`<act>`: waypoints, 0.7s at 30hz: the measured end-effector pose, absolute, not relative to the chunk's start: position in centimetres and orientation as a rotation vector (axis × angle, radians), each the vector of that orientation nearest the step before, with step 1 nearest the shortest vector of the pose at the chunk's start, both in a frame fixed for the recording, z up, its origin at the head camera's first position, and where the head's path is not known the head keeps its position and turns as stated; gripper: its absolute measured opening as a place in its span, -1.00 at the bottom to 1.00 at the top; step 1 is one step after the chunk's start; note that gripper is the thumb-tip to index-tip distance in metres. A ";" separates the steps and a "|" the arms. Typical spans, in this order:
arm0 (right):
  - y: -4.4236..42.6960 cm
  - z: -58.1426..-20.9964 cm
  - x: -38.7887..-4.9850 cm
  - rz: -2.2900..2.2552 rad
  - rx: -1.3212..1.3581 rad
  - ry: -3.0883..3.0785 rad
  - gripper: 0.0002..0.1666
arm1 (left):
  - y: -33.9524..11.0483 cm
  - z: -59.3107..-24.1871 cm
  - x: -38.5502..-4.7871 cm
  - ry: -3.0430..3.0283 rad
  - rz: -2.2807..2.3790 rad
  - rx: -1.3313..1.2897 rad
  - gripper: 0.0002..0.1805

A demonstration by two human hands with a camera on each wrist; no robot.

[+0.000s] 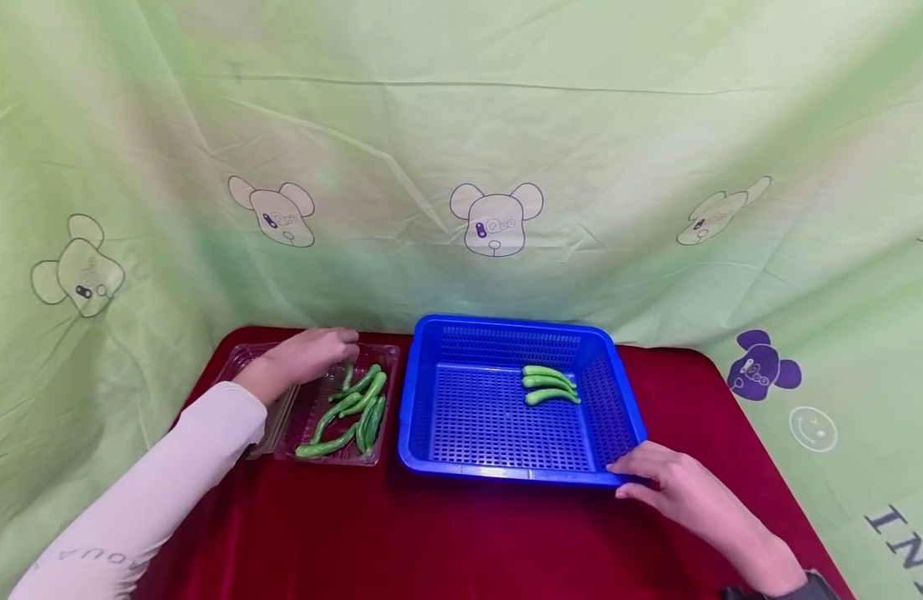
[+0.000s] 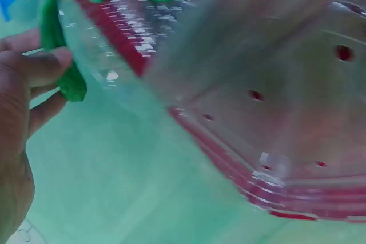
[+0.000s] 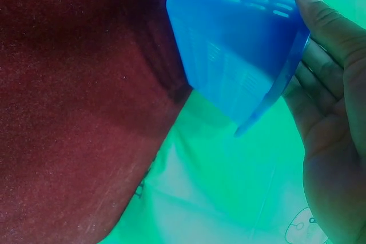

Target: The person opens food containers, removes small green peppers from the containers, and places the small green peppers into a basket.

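Observation:
My left hand (image 1: 328, 350) is over the far part of a clear plastic box (image 1: 326, 454). Between thumb and fingers it pinches a dark green cucumber (image 2: 54, 32), a small slender one with a bumpy skin. Inside the box lie several slim, curved green vegetables (image 1: 367, 392), some lighter and some darker. To the right stands a blue perforated basket (image 1: 491, 475). Three light green, tapered vegetables (image 1: 549, 382) lie side by side toward its right. My right hand (image 1: 675, 483) grips the rim at the basket's near right corner, thumb and fingers on either side of it.
The box's clear lid (image 2: 297, 124) is folded out to the left, under the left forearm. A dark red cloth (image 1: 461, 542) covers the table. Behind and around it hangs a pale green curtain (image 1: 401, 150) printed with bear heads.

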State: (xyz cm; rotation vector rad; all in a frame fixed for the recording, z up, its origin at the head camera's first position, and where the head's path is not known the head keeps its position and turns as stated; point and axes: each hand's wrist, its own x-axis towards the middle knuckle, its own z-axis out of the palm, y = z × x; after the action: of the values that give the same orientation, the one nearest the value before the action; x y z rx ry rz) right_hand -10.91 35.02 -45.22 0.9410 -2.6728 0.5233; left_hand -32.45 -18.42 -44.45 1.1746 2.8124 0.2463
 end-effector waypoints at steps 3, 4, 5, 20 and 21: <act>35.0 -45.4 -11.0 0.534 0.957 -2.644 -0.54 | -17.2 -43.2 -32.5 2.943 0.095 1.583 -0.66; 35.1 -45.5 -11.0 0.537 0.962 -2.636 -0.54 | -16.5 -42.8 -32.4 2.970 0.139 1.622 -0.65; 35.1 -45.5 -11.0 0.545 0.966 -2.631 -0.54 | -15.6 -42.4 -32.2 2.984 0.195 1.658 -0.66; 35.1 -45.2 -10.8 0.550 0.947 -2.682 -0.60 | 0.4 -39.4 -31.3 2.821 0.736 1.337 -0.78; 35.0 -45.1 -10.8 0.544 0.943 -2.689 -0.60 | 1.4 -39.3 -31.4 2.806 0.758 1.309 -0.78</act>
State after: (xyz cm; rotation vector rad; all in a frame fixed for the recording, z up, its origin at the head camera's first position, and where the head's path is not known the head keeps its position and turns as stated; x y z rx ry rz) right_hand -10.78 35.02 -45.12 0.9425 -2.6891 0.5444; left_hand -31.36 1.41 -39.26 1.3090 2.8058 0.7575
